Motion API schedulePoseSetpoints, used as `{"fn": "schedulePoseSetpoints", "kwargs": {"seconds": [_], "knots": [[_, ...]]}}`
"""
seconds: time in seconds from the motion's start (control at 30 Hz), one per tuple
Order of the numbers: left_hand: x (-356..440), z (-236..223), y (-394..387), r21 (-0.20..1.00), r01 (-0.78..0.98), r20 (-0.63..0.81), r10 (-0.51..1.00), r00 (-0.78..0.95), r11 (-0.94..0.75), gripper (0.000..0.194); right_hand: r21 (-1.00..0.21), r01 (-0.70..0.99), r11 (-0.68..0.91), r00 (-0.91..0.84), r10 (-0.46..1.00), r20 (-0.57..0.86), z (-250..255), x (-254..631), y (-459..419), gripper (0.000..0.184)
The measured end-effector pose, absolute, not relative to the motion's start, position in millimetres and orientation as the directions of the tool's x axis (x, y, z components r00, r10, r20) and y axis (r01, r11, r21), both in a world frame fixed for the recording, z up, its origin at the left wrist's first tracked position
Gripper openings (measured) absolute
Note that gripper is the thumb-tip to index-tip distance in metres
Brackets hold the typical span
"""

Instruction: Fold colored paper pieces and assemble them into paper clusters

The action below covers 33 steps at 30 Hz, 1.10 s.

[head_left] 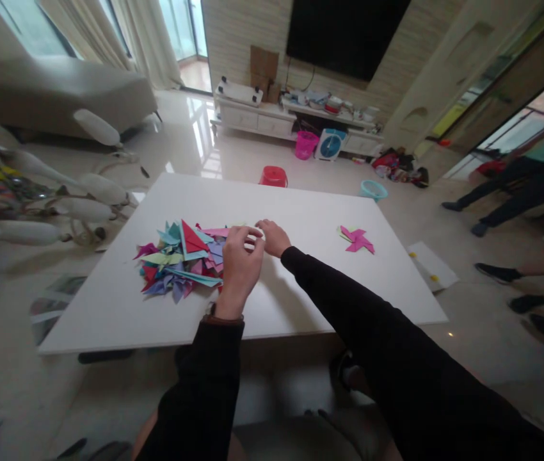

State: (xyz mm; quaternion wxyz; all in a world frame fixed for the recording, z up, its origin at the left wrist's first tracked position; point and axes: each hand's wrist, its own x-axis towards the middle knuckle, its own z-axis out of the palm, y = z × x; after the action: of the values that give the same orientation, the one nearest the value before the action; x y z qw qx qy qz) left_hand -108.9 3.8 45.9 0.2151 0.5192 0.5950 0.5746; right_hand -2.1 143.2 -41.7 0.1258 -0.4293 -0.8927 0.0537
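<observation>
My left hand (pixel 240 266) is raised over the middle of the white table (pixel 301 205), its fingers curled toward the thumb. Close beside it, my right hand (pixel 274 238) has bent fingers that meet the left fingertips. Whatever lies between the fingers is hidden or too small to name. To the left of my hands spreads a pile of folded coloured paper pieces (pixel 169 259), in teal, red, purple, pink and green. A pink paper pinwheel shape (pixel 357 239) with a pale green part lies flat on the right side of the table.
Beyond the table stand a red bucket (pixel 273 175), a pink bin (pixel 306 145) and a teal basin (pixel 374 189). A white chandelier-like fixture (pixel 87 192) is on the left. Other people's legs (pixel 497 192) show at right.
</observation>
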Motion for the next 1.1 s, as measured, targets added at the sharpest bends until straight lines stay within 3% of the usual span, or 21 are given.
{"fn": "schedulePoseSetpoints", "kwargs": {"seconds": [0.07,0.2,0.37,0.77,0.9,1.0,1.1], "knots": [[-106,43,4,0.914,0.354,0.329,0.873,-0.36,-0.198,0.014,-0.176,0.846,0.503,-0.478,0.862,0.167,-48,64,154,0.03],[-100,38,5,0.902,0.384,0.333,0.883,-0.331,-0.196,0.013,-0.071,0.993,0.1,-0.097,0.994,0.042,-49,200,170,0.031],[-92,30,14,0.878,0.442,0.338,0.892,-0.299,-0.184,0.014,0.011,0.994,-0.11,0.111,0.993,-0.043,-51,305,184,0.021],[-66,13,30,0.857,0.491,0.295,0.929,-0.222,-0.155,0.016,0.089,0.989,-0.117,0.126,0.986,-0.112,-90,292,241,0.026],[-67,10,30,0.865,0.477,0.293,0.929,-0.227,-0.156,0.018,0.074,0.992,-0.106,0.107,0.994,-0.012,-79,277,261,0.027],[-70,11,27,0.868,0.469,0.299,0.926,-0.232,-0.163,0.018,-0.013,0.999,-0.053,0.054,0.987,0.148,-56,246,276,0.024],[-72,15,24,0.87,0.462,0.314,0.917,-0.247,-0.173,0.019,-0.192,0.97,0.147,-0.094,0.96,0.264,-27,190,281,0.021]]}}
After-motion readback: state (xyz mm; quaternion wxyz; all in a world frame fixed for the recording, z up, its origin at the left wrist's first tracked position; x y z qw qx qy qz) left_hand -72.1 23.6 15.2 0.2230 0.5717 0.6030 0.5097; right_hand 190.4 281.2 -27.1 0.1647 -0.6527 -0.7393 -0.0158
